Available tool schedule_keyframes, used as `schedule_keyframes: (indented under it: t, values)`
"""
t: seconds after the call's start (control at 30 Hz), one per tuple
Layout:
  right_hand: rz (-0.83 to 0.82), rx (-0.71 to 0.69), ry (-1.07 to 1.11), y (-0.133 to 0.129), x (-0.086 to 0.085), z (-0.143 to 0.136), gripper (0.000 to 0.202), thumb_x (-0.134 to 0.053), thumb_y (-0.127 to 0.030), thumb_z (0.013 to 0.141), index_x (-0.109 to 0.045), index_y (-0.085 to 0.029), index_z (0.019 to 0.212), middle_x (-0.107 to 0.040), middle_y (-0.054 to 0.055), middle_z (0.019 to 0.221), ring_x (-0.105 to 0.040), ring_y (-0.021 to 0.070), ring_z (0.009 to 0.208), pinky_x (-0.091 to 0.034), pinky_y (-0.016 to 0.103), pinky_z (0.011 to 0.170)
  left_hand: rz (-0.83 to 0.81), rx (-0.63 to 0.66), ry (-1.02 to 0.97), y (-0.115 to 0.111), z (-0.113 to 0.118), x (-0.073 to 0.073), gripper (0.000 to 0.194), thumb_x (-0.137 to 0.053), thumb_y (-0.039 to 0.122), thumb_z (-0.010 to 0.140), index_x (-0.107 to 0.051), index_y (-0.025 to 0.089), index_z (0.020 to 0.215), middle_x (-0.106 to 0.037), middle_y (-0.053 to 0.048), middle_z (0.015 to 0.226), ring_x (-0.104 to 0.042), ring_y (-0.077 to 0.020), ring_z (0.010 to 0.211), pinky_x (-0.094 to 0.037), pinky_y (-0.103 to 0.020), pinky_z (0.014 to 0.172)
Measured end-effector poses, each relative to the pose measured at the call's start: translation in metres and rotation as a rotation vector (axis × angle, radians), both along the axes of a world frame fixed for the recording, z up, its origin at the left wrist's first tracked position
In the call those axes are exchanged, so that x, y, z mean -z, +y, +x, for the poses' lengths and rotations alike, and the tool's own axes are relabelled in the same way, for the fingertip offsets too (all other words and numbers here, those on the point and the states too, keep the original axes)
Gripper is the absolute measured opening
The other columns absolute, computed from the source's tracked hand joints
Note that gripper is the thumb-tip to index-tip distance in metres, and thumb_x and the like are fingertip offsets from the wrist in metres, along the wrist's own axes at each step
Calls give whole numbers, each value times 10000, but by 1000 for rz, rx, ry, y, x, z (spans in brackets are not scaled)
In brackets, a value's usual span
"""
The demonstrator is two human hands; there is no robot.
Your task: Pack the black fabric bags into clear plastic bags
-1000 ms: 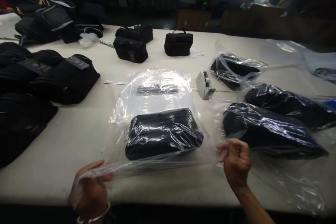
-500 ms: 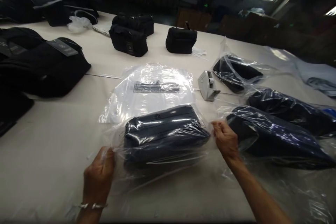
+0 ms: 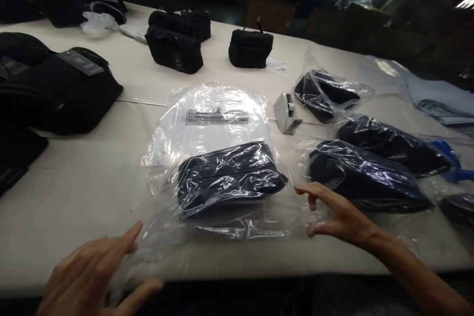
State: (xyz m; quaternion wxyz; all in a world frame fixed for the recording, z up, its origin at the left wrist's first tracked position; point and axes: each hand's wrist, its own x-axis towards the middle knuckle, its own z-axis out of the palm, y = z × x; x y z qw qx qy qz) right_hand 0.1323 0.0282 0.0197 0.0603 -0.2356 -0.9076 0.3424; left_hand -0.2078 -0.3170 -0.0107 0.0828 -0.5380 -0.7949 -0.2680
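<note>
A dark toiletry-style bag [image 3: 229, 173] lies inside a clear plastic bag [image 3: 240, 227] in front of me, its loose end spread toward the table's near edge. My left hand [image 3: 92, 271] is open at the lower left, thumb and fingers apart, beside the left corner of the plastic. To the right, my right hand [image 3: 333, 212] is open too, fingers parted from the thumb, close to the plastic's right edge. Behind the wrapped bag, flat clear plastic bags [image 3: 218, 101] with a printed warning strip lie in a pile.
A grey tape dispenser [image 3: 287, 114] stands right of the pile. Several plastic-wrapped dark bags [image 3: 366, 173] lie at the right, near a blue object [image 3: 450, 158]. Black bags with tags [image 3: 59, 84] sit at the left; small black bags [image 3: 250, 48] stand farther back.
Both hands have let go of the clear plastic bag and opened. The left hand has moved down and left, the right slightly outward. The plastic now lies looser, and the view has shifted.
</note>
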Motion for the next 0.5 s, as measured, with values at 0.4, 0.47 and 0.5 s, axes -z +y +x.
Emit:
schedule_keyframes:
  t: [0.4, 0.47, 0.5]
  values:
    - [330, -182, 85, -10, -6, 21, 171, -604, -171, 889, -731, -252, 969, -710, 83, 1032, -663, 217, 935, -571, 378, 826, -38, 380, 441, 81, 54, -26, 294, -416, 1, 910, -658, 103, 1043, -670, -34, 772, -628, -205, 724, -465, -404, 796]
    - [243, -144, 185, -12, -9, 20, 170, -615, -170, 882, -724, -236, 996, -696, 99, 1177, -659, 245, 1078, -575, 406, 902, 36, 443, 357, 75, 57, -26, 250, -422, 34, 931, -657, 116, 962, -711, -84, 994, -649, -247, 977, -459, -434, 934]
    - [192, -136, 221, -14, -10, 18, 173, -612, -169, 885, -721, -229, 1006, -699, 97, 1186, -657, 251, 1106, -575, 414, 923, 50, 478, 309, 72, 59, -26, 252, -414, 43, 939, -653, 120, 963, -702, -99, 1100, -619, -259, 1101, -438, -441, 1002]
